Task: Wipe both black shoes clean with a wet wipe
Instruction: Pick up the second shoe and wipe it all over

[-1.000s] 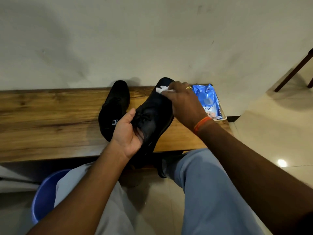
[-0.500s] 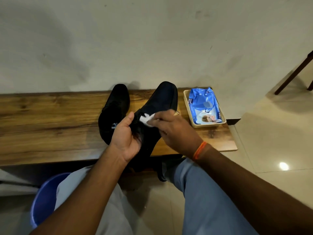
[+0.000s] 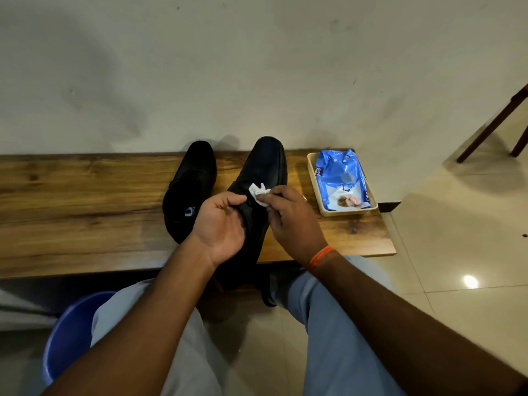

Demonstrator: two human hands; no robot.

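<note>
A: Wooden bench (image 3: 85, 201) runs along a pale wall (image 3: 228, 67); tiled floor (image 3: 457, 224) to the right.

B: Shoes?

A: Two black. Left shoe (image 3: 190, 190) lies flat on the bench, toe toward the wall. Right shoe (image 3: 264, 172) sits just beside it, heel past the near bench edge.

B: Hands?

A: Left hand (image 3: 221, 225) grips the right shoe at its opening, fingers curled round it. Right hand (image 3: 291, 217) pinches a crumpled white wipe (image 3: 258, 192) against the upper, near the laces.

B: Else?

A: Blue wipe pack (image 3: 341, 178) in a beige tray (image 3: 314, 178) at the bench's right end. Blue bucket (image 3: 71, 335) lower left.
</note>
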